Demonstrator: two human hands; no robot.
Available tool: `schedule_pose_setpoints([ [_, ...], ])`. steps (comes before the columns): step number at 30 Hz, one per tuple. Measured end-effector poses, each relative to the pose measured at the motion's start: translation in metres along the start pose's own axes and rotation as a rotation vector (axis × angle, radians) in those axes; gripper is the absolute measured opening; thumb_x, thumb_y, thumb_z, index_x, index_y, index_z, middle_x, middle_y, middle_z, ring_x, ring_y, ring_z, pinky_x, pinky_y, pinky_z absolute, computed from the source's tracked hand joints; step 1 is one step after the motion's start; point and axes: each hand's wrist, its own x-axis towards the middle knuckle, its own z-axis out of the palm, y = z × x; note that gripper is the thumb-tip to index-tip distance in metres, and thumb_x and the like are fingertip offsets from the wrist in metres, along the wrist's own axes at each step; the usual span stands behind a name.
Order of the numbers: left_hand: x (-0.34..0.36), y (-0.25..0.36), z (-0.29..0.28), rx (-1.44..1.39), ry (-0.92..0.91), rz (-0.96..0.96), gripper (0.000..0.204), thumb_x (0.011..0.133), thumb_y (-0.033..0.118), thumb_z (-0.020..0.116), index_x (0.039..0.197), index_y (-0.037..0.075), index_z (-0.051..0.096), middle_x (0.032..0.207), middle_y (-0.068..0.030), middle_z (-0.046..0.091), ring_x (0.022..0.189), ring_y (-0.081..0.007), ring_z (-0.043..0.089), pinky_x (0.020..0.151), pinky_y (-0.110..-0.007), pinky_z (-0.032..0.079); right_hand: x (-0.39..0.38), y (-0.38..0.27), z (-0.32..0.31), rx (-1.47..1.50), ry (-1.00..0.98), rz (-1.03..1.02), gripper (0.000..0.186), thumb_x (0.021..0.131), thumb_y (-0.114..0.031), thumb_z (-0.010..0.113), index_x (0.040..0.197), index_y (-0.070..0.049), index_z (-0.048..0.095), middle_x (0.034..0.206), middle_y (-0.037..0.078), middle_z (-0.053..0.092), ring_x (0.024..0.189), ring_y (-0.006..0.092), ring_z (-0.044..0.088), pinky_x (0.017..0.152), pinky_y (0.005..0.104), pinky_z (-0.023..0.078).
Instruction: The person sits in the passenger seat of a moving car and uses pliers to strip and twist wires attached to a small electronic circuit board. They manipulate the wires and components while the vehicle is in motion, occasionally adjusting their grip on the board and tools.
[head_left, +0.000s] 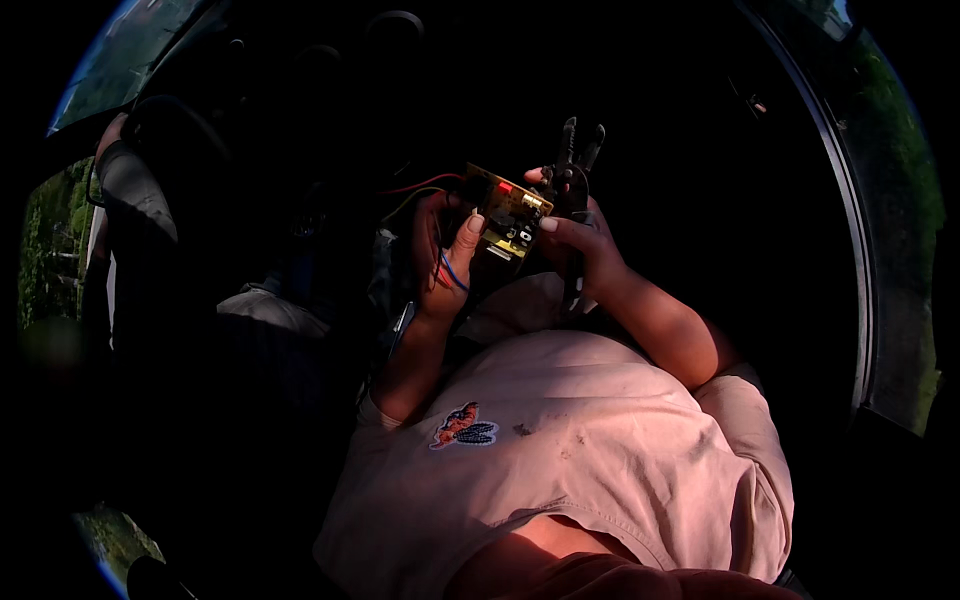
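Circuit board: I'm watching a yellow, rectangular circuit board being held up between two bare hands, tilted, out in front of a pale pink cloth shirt.
Board face: small red, white and dark parts are showing on it, so I'm favouring a grip by the edges, thumbs off the parts.
Left hand: the left hand is gripping the board's left side, thumb lying along the near edge; the fingers are mostly disappearing behind, and I can't tell how far they're wrapping.
Right hand: the right hand is doing double duty — its thumb is bearing on the board's right edge while the rest is closing round a dark metal plier-like tool.
Plier tool: its jaws are pointing away from the body and standing parted, its handles running back toward the shirt; I'm judging a knock against the board the likeliest slip, so I'm wanting those tips angled clear.
Wires: a thin red wire and a thin yellow-green wire are trailing off leftward, and a blue wire is looping at the left palm; I'm advising slack in all three — I'm not making out their joints.
Light: sun is catching the board while its surroundings are sinking into black, so I'm recommending small tilts toward the brightness.
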Motion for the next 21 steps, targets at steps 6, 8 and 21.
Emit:
schedule_pose_setpoints([
  [6,-0.004,0.001,-0.002,0.014,0.022,0.061,0.028,0.087,0.012,0.062,0.108,0.0,0.047,0.098,-0.0055,0.052,0.091,-0.0135,0.051,0.083,-0.026,0.04,0.0,0.003,-0.009,-0.056,-0.091,-0.074,0.053,0.077,-0.008,0.065,0.126,-0.005,0.042,0.105,0.008,0.055,0.096,0.0138,0.056,0.08,0.026,0.05],
  [8,0.0,-0.001,-0.003,0.106,0.039,0.164,0.027,0.087,0.009,0.061,0.108,0.001,0.047,0.098,-0.0042,0.052,0.091,-0.0119,0.051,0.084,-0.024,0.04,-0.002,0.0,-0.002,-0.143,-0.029,-0.069,0.054,0.077,-0.01,0.067,0.125,-0.005,0.043,0.105,0.008,0.054,0.096,0.0132,0.055,0.081,0.0265,0.049],
  [21,-0.002,0.0,-0.006,0.2,0.013,0.15,0.028,0.087,0.009,0.062,0.108,0.0,0.046,0.099,-0.004,0.051,0.09,-0.0114,0.051,0.084,-0.024,0.041,0.001,0.005,0.001,-0.398,0.169,-0.157,0.045,0.076,-0.011,0.065,0.117,-0.001,0.049,0.101,0.006,0.057,0.092,0.0125,0.055,0.082,0.0275,0.046],
])
